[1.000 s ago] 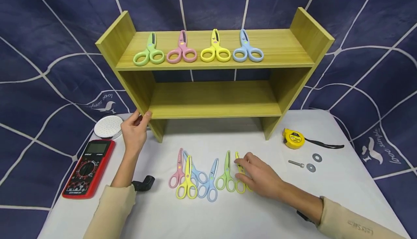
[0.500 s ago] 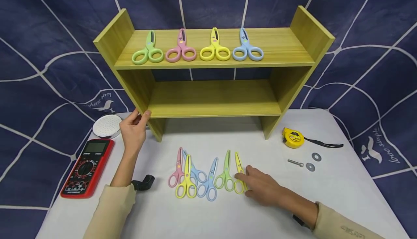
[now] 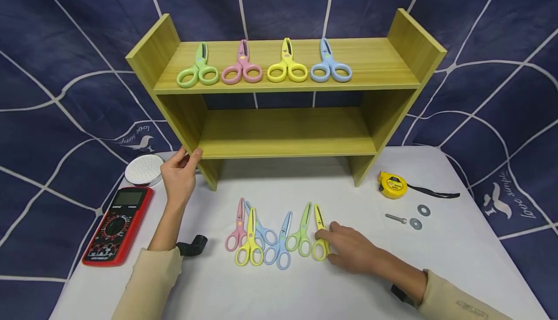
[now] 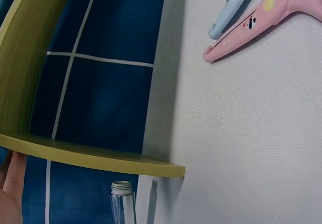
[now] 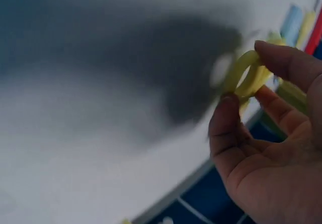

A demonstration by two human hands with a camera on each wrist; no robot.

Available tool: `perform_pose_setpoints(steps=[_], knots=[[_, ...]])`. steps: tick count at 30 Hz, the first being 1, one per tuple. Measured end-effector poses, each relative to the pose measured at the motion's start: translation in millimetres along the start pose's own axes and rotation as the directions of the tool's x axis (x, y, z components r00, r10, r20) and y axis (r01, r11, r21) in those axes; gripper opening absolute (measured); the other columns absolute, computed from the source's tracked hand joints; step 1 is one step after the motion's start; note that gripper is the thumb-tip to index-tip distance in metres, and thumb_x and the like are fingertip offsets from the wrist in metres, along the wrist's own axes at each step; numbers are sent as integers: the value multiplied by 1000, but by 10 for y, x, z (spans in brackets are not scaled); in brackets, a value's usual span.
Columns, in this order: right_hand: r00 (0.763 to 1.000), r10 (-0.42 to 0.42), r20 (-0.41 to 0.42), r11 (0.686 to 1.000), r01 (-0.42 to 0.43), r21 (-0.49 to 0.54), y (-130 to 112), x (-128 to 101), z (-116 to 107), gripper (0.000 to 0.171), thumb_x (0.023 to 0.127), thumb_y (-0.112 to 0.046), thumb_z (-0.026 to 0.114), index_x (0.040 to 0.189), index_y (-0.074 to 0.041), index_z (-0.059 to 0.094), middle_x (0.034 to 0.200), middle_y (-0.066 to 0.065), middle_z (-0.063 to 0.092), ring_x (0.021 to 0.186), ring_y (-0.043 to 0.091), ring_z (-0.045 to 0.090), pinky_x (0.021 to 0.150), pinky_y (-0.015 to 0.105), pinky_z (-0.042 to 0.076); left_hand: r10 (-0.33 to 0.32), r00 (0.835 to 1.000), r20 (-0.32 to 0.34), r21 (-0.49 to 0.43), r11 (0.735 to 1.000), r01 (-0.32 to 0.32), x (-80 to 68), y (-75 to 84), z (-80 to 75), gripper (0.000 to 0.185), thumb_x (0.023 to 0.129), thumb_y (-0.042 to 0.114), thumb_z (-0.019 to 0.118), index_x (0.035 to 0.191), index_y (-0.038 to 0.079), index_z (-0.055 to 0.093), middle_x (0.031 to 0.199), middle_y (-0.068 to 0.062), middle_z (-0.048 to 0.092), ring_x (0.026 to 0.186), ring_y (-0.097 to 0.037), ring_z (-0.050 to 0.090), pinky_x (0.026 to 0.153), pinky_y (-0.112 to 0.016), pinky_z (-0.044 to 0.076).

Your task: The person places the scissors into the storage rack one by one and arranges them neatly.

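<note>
My left hand (image 3: 179,177) grips the left side of a wooden shelf (image 3: 283,148) at its lower board, thumb at the front edge. My right hand (image 3: 350,248) pinches a handle loop of the yellow scissors (image 3: 319,217) at the right end of a row on the white table. The right wrist view shows fingertips and thumb on that yellow loop (image 5: 233,78). Beside them lie green scissors (image 3: 303,228) and blue scissors (image 3: 283,242). Farther left, another yellow pair (image 3: 250,242) overlaps blue scissors, next to pink scissors (image 3: 238,230).
Green (image 3: 200,68), pink (image 3: 242,66), yellow (image 3: 287,66) and blue scissors (image 3: 329,66) line the top board. A red multimeter (image 3: 115,228) and showerhead (image 3: 144,169) lie left. A tape measure (image 3: 393,185), bolt (image 3: 395,218) and two washers (image 3: 424,210) lie right.
My right hand has moved slightly down and taken hold of the yellow scissors' handle. The green scissors beside it have turned a little, tip to the right. My left hand stays on the shelf.
</note>
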State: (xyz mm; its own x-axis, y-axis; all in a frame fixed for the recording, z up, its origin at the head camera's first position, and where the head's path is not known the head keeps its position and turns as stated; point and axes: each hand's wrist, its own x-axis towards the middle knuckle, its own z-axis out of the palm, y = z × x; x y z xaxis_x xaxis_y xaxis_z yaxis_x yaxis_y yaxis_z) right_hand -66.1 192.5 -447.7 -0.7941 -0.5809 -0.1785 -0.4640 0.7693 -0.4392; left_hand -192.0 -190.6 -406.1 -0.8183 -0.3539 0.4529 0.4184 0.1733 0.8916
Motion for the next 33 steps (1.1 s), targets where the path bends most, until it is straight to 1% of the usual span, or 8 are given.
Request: perform_pose_setpoints(steps=[6,10,17,22,24,25,27,33], knots=[[983,-96,-158,995,96,-7,-26,-46,-283,45,78,-10,81,119,-18,64,91,-4,51,71,7,44,59,21,43,0,999,-37,9,1000,1,14,-100,-16,32,89,-1,69,121,-2,67,111,-20,68,87,-3,68,74,-16,56],[927,-187,-326,982,174,-69,-125,-112,-525,47,76,-9,77,119,-21,63,92,-9,48,71,5,44,59,20,43,-12,999,-50,17,1000,13,12,-87,-27,31,90,0,69,121,-2,67,105,-9,69,85,-1,68,74,-16,56],[725,-348,-595,936,299,-184,-331,-218,-957,39,78,-13,64,117,-13,65,95,-3,52,76,7,45,60,15,38,-10,1000,-22,16,1000,10,-39,149,-2,32,90,-5,65,120,-12,62,111,-30,64,84,1,67,75,-15,56],[508,-394,-766,912,319,-257,-423,-220,-1305,35,82,-18,54,109,-2,69,94,12,56,67,12,47,55,17,39,-13,999,-45,-4,1000,13,-30,65,16,30,89,-4,67,118,-9,66,104,-12,70,82,-1,67,73,-15,56],[454,-378,-807,919,288,-269,-420,-223,-1467,39,81,-20,53,109,0,69,93,16,56,63,11,47,54,15,40,-24,998,-58,-10,1000,24,-16,-25,24,29,90,-2,67,118,-6,67,101,-4,70,82,-2,68,74,-16,56],[446,-360,-819,927,272,-259,-415,-229,-1549,40,80,-20,53,110,1,69,93,17,55,62,11,48,55,14,40,-24,998,-63,-8,1000,24,-8,-68,27,29,90,0,68,119,-5,67,101,-3,70,82,-3,68,74,-17,57],[464,-314,-828,947,217,-237,-405,-248,-1703,43,78,-18,54,113,0,70,92,16,55,64,11,47,57,15,38,-23,997,-76,-8,1000,22,0,-105,33,28,90,1,69,118,-4,68,101,-3,71,82,-4,68,73,-16,57],[591,-177,-787,982,55,-180,-439,-315,-2037,46,75,-6,59,119,-6,70,88,7,52,67,9,41,56,22,30,-4,997,-78,2,1000,5,9,-130,23,29,89,1,69,117,-5,68,107,-20,69,83,-4,69,74,-18,57]])
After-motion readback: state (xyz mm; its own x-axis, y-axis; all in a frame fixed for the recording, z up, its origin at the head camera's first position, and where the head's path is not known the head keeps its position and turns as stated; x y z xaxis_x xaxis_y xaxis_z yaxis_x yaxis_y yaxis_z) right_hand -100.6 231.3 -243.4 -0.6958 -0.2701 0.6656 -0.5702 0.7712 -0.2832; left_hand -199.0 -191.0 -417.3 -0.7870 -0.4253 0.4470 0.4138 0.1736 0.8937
